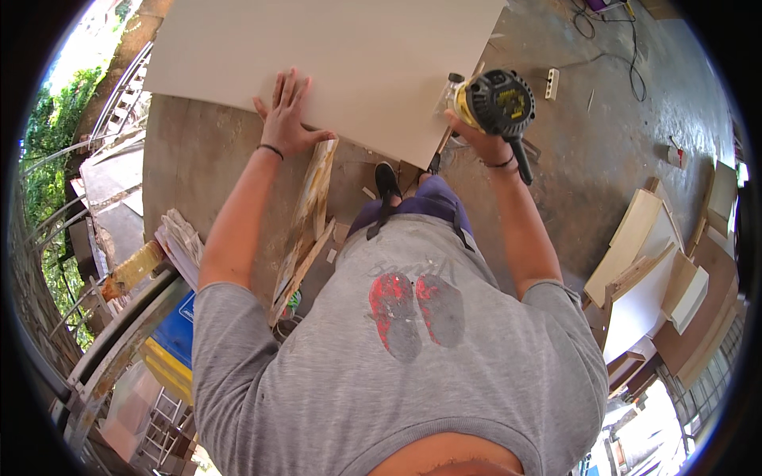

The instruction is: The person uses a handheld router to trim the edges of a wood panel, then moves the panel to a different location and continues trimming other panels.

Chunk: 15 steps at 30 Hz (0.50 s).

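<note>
Concrete workshop floor [611, 135] extends across the upper right of the frame, with a white power strip [552, 83] and a dark cable [639, 75] lying on it; foliage [55, 143] fills the far left, and cut wooden boards [635, 246] are stacked at right. Wide and pale, the flat panel [333, 59] occupies the upper centre, its near edge running obliquely down to the right; a narrow timber piece [315, 186] stands below that edge. Left hand [284, 119]: laid on the panel near its lower edge, fingers spread, palm down, gripping nothing. Right hand [482, 141]: well apart from the left and wrapped around the yellow body of a handheld power tool [500, 103], probably a trim router, at the panel's right-hand edge. Whether its base touches the panel, or its motor runs, cannot be told from this angle. Judged from this arrangement, the step in hand is working the right-hand edge, near its lower corner. Further travel would call for a level tool base, steady pressure along the edge, and a left hand bracing the panel clear of the cutter.
</note>
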Motion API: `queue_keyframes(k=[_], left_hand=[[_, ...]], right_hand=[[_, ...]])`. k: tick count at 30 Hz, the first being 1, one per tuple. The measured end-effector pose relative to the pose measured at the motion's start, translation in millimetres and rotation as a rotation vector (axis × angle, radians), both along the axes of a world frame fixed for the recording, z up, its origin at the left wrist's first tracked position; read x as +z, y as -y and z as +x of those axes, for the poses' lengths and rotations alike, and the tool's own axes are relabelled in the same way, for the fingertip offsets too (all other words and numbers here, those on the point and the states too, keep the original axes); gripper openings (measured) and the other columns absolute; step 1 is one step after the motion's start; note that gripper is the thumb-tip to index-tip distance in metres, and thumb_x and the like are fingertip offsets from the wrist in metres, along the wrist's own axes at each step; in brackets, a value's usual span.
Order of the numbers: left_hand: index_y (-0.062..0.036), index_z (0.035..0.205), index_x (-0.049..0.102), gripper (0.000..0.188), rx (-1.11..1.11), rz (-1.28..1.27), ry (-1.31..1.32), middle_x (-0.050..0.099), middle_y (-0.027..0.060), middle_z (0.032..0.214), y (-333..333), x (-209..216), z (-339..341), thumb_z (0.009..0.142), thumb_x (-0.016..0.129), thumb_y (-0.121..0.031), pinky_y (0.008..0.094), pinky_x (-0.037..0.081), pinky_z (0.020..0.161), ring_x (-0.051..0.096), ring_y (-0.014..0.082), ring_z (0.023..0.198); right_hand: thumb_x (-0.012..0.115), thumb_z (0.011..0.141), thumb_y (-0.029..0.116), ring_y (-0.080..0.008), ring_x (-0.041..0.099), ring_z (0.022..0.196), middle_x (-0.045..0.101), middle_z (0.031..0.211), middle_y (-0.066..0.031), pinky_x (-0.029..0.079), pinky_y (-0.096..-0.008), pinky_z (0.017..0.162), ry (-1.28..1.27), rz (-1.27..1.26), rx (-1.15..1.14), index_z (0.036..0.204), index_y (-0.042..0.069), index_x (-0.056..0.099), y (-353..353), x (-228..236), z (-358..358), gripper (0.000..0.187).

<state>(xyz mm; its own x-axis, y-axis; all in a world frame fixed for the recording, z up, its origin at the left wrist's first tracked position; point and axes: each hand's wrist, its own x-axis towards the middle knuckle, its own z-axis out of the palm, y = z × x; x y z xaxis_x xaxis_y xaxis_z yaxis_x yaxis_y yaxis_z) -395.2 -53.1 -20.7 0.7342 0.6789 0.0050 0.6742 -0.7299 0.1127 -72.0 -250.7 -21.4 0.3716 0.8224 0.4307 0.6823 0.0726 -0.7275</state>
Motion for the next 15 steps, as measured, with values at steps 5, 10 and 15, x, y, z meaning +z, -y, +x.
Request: queue_keyframes(k=[5, 10, 15], left_hand=[[-0.0189, 0.146, 0.031, 0.120, 0.022, -0.003, -0.016, 0.013, 0.0049, 0.157, 1, 0, 2, 0.048, 0.073, -0.072, 0.0747, 0.002, 0.099, 0.005, 0.0262, 0.145], [-0.0215, 0.146, 0.031, 0.119, 0.025, 0.018, 0.009, 0.013, 0.0036, 0.157, 2, -5, 2, 0.047, 0.073, -0.073, 0.0753, 0.003, 0.099, 0.005, 0.0242, 0.145], [-0.0231, 0.145, 0.032, 0.120, 0.029, 0.035, 0.034, 0.013, 0.0020, 0.157, 3, -8, 4, 0.045, 0.070, -0.077, 0.0757, 0.003, 0.099, 0.006, 0.0231, 0.145]], right_hand=[[0.084, 0.067, 0.016, -0.0137, 0.062, 0.082, 0.066, 0.094, -0.0038, 0.051, -0.0286, 0.077, -0.074, -0.007, 0.068, 0.101, 0.004, 0.064, -5, 25, -12, 0.042], [0.085, 0.064, 0.015, -0.0123, 0.062, 0.081, 0.066, 0.093, -0.0034, 0.052, -0.0280, 0.076, -0.230, 0.068, 0.058, 0.100, 0.003, 0.064, -10, 33, -20, 0.043], [0.086, 0.063, 0.013, -0.0123, 0.063, 0.080, 0.066, 0.092, -0.0042, 0.053, -0.0276, 0.074, -0.280, 0.128, 0.066, 0.098, 0.002, 0.063, -15, 27, -25, 0.043]])
